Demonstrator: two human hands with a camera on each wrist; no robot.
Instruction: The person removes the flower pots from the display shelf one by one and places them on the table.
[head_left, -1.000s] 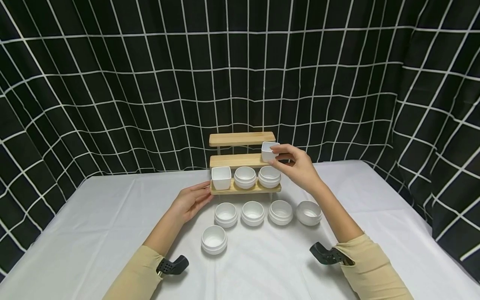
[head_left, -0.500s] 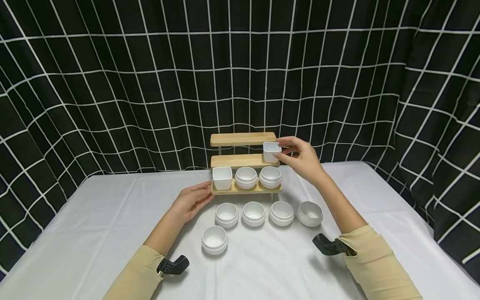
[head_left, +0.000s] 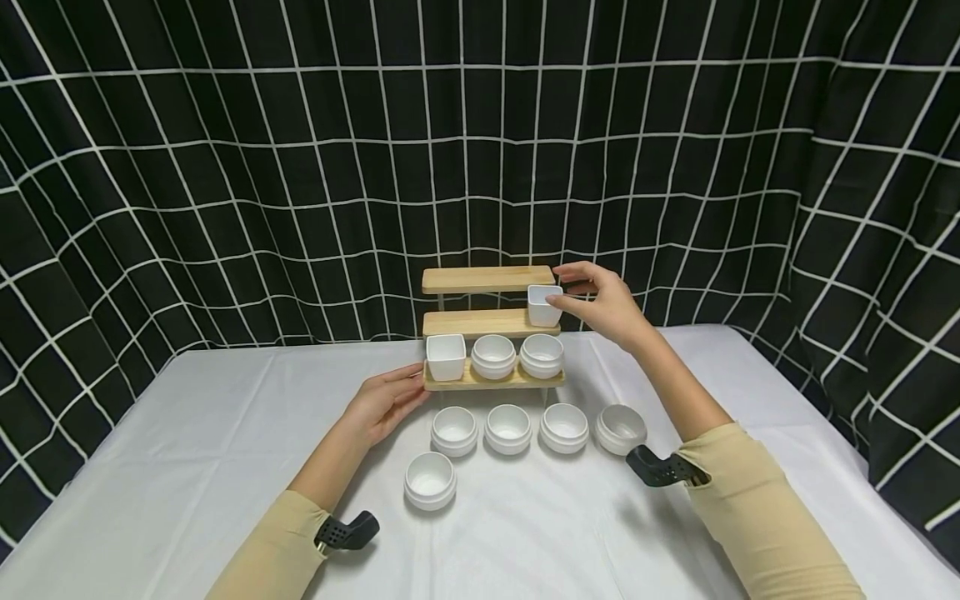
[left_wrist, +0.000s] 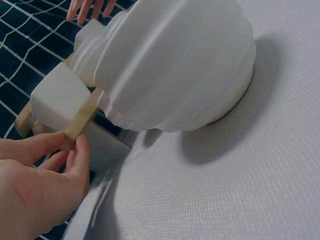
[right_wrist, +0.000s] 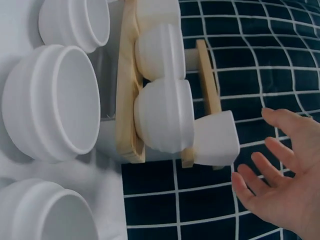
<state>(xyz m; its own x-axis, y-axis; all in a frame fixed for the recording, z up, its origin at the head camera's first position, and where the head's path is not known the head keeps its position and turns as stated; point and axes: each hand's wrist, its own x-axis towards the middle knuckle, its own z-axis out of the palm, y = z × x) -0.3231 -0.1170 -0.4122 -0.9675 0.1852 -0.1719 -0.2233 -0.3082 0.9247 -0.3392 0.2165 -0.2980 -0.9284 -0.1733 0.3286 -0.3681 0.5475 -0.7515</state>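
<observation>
A three-tier wooden shelf stand stands at the back of the table. My left hand pinches the left end of its lowest board between thumb and fingers. On the right end of the middle board sits a small white square cup. Beside that cup is my right hand; in the right wrist view its fingers are spread, with a gap between them and the cup. The lowest board carries another square cup and two round white bowls.
Several round white bowls line up on the white tablecloth in front of the stand. One more bowl is nearer, at front left. Behind the table hangs a black curtain with a white grid.
My right hand has set the square cup onto the right end of the middle board and let it go, fingers opening away to the right. My left hand has kept its hold.
</observation>
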